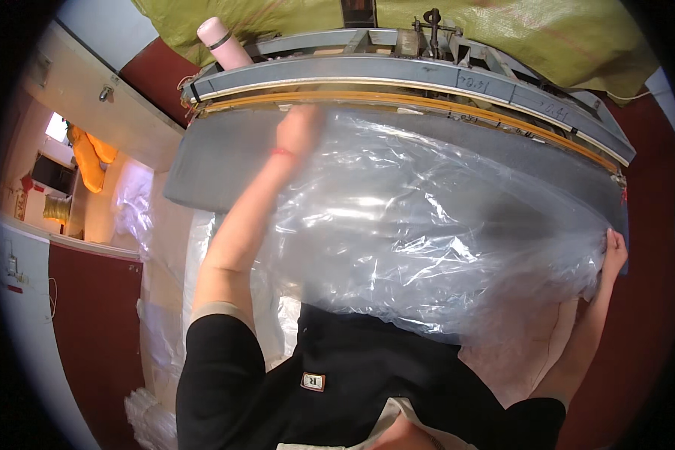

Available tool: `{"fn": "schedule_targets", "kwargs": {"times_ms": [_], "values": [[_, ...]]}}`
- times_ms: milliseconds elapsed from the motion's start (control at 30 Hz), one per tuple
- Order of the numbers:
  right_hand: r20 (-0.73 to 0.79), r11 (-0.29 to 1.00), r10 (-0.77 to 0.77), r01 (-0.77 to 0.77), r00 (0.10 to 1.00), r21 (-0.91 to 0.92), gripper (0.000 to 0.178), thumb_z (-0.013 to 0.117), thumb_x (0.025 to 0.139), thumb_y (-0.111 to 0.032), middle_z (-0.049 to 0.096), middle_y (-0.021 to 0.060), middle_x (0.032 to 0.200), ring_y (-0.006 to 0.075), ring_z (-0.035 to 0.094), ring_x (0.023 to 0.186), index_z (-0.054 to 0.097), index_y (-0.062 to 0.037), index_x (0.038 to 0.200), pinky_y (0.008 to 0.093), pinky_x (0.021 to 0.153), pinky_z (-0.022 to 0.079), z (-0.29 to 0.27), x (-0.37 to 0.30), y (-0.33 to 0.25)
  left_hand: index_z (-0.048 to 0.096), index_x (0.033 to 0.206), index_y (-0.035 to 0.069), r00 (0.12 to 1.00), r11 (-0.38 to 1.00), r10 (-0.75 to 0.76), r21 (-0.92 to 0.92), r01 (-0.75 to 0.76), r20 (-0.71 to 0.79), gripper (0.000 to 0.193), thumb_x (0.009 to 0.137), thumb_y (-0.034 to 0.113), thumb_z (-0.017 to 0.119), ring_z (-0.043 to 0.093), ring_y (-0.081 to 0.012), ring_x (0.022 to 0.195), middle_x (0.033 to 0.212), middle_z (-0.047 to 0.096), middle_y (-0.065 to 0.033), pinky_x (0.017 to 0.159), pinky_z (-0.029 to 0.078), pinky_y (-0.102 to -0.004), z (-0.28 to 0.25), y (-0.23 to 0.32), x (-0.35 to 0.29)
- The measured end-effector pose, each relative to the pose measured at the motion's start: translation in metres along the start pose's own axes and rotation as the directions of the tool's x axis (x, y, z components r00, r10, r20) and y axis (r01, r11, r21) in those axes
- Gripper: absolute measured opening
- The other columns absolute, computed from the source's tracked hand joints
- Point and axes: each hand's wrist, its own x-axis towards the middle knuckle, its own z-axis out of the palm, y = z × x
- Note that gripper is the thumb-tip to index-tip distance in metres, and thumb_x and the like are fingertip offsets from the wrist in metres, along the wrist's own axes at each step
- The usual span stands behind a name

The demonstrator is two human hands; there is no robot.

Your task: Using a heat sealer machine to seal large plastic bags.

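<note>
A large clear plastic sheet (pixel 375 217) spreads between my arms, wrinkled and shiny, over a grey padded surface (pixel 225 150). My right hand (pixel 613 253) grips the sheet's right edge, where it gathers into folds. At the far left corner of the sheet is my left hand (pixel 298 129), close to the far edge of the grey surface. Motion smears its fingers, so its hold on the film cannot be made out. The near side of the sheet hangs against my black shirt.
Behind the grey surface runs a metal frame (pixel 292 73) with an orange strip (pixel 337 96) along it. A pink bottle (pixel 225 43) leans at its left end; a metal clamp (pixel 432 34) stands behind. More clear plastic (pixel 161 330) hangs at left, near an open door (pixel 90 71).
</note>
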Motion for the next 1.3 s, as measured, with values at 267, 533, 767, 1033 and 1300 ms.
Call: {"fn": "schedule_targets", "kwargs": {"times_ms": [267,533,767,1033,1300], "values": [[0.035,0.797,0.303,-0.273,0.952,0.539,0.014,0.060,0.080,-0.018,0.053,-0.0040,0.076,0.0060,0.047,0.071,0.061,-0.0042,0.080,0.0189,0.067,0.037,-0.044,-0.024,0.000,0.059,0.076,0.005,0.989,0.967,-0.144,-0.214,0.136,-0.022,0.013,0.069,0.015,0.064,0.055,-0.0258,0.070,0.071,0.058,-0.0094,0.062,0.044,-0.0336,0.001,0.012,-0.007],[0.126,0.406,0.486,-0.352,0.865,0.843,0.037,0.055,0.082,-0.025,0.055,0.0066,0.101,0.0175,0.050,0.095,0.051,-0.0015,0.111,0.0276,0.080,0.038,0.021,0.050,-0.050,0.055,0.074,0.002,0.880,0.537,-0.433,-0.728,0.426,0.195,0.012,0.076,0.013,0.050,0.050,-0.0184,0.063,0.069,0.054,-0.0103,0.056,0.041,-0.0330,-0.014,-0.050,0.004],[-0.149,0.911,0.105,-0.035,0.983,0.411,0.020,0.055,0.082,-0.023,0.054,0.0007,0.071,0.0088,0.048,0.067,0.055,-0.0029,0.082,0.0235,0.062,0.040,0.138,0.071,-0.096,0.047,0.071,0.007,0.654,0.553,-0.733,-0.726,0.409,-0.190,0.015,0.083,0.016,0.047,0.041,-0.0074,0.054,0.060,0.044,0.0014,0.049,0.034,-0.0221,0.008,-0.081,0.000],[-0.314,0.916,0.177,-0.039,0.933,0.400,0.019,0.061,0.077,-0.019,0.052,0.0002,0.061,0.0064,0.045,0.056,0.052,-0.0031,0.073,0.0212,0.053,0.038,0.168,0.085,-0.134,0.047,0.070,0.008,0.682,0.438,-0.726,-0.825,0.357,-0.090,0.015,0.081,0.015,0.054,0.037,-0.0034,0.050,0.059,0.044,0.0043,0.044,0.032,-0.0182,0.023,-0.101,0.016],[-0.086,0.613,0.335,-0.147,0.938,0.777,0.010,0.054,0.079,-0.015,0.050,0.0016,0.058,0.0085,0.044,0.044,0.048,-0.0072,0.076,0.0207,0.039,0.033,0.141,0.089,-0.148,0.043,0.078,0.005,0.566,0.169,-0.825,-0.954,0.247,0.000,0.011,0.083,0.012,0.049,0.043,-0.0080,0.054,0.069,0.047,-0.0013,0.045,0.038,-0.0216,0.007,-0.088,0.028]]}}
